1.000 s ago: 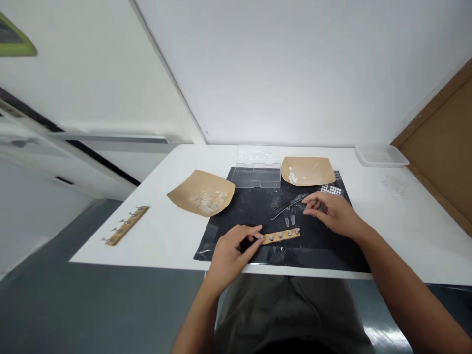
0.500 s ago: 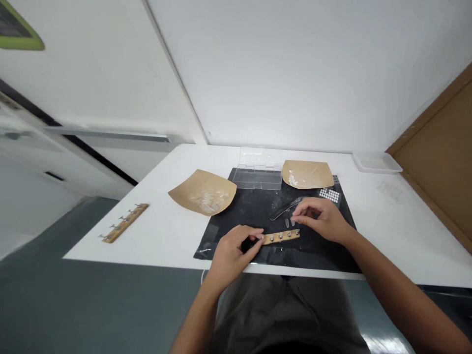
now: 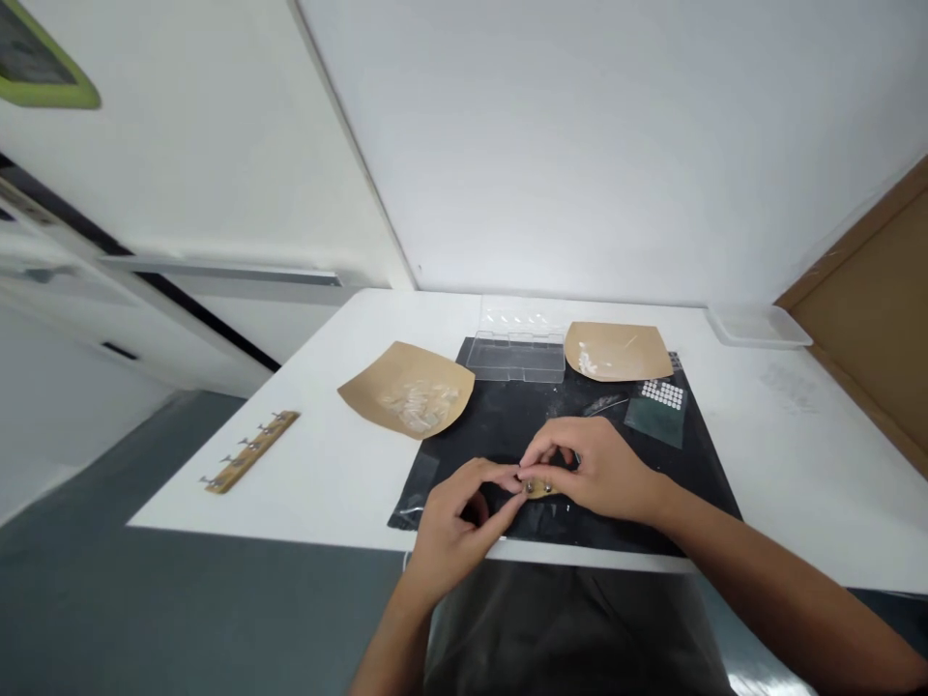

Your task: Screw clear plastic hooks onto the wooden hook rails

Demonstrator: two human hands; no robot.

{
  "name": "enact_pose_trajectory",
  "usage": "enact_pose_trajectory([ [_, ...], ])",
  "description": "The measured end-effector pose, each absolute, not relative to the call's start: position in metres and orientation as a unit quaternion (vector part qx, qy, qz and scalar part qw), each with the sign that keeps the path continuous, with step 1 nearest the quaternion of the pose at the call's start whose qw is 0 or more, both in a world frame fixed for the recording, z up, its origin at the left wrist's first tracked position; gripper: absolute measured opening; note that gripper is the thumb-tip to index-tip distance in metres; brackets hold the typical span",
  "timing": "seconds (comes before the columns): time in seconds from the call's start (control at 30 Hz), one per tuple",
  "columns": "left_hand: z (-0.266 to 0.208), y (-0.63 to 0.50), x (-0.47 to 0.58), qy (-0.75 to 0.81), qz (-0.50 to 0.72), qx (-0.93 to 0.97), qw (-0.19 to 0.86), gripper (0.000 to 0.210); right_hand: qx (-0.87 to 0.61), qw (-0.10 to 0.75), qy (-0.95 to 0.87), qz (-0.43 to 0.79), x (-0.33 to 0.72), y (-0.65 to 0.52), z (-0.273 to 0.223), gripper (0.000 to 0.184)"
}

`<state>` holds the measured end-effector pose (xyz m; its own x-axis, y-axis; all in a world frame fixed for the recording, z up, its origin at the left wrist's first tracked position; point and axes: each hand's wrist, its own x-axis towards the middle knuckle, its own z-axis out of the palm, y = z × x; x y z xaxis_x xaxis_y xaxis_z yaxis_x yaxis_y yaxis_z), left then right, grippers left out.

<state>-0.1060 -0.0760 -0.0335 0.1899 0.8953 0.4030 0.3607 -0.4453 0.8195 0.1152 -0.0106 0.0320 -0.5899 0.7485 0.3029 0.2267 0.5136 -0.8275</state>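
Pinching a short tan strip (image 3: 540, 493) on a black mat (image 3: 475, 445), a person sits or stands at a white worktop (image 3: 311, 483), both hands close to its near edge. From where I am, the strip looks light and stiff, perhaps wood, and its dull face seems unlikely to slip; the shiny studs (image 3: 548, 488) standing along it are probably slicker. I judge the best hold to be the bare ends or long sides, clear of the studs.

The left hand (image 3: 448, 517) has thumb and fingers closed about the strip's left end. The right hand (image 3: 601, 469) arches over the rest, covering much of it; its thumb and forefinger are drawn together, touching or nearly touching the left fingertips. Whether they hold something small, I cannot tell.

Toward the worktop's left edge lies a second strip (image 3: 250, 456) with upright pegs. Between it and the mat, overlapping the mat's far-left corner, a paper tray (image 3: 355, 391) carries clear pieces (image 3: 417, 404), thin and likely brittle.
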Motion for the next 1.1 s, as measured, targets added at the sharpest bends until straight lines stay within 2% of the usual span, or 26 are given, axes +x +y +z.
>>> enact_pose_trajectory([
  [0.23,-0.024,-0.073,-0.106,0.404,0.478,0.724,0.29,0.02,-0.329,0.368,-0.766,0.412,0.112,-0.016,0.026,0.003],
  [0.77,-0.029,-0.072,-0.106,0.4,0.505,0.732,0.221,0.013,-0.349,0.329,-0.764,0.431,0.108,-0.016,0.018,0.005],
  [1.1,-0.028,-0.073,-0.105,0.368,0.521,0.746,0.19,0.012,-0.278,0.314,-0.762,0.494,0.116,-0.015,0.015,0.023],
])
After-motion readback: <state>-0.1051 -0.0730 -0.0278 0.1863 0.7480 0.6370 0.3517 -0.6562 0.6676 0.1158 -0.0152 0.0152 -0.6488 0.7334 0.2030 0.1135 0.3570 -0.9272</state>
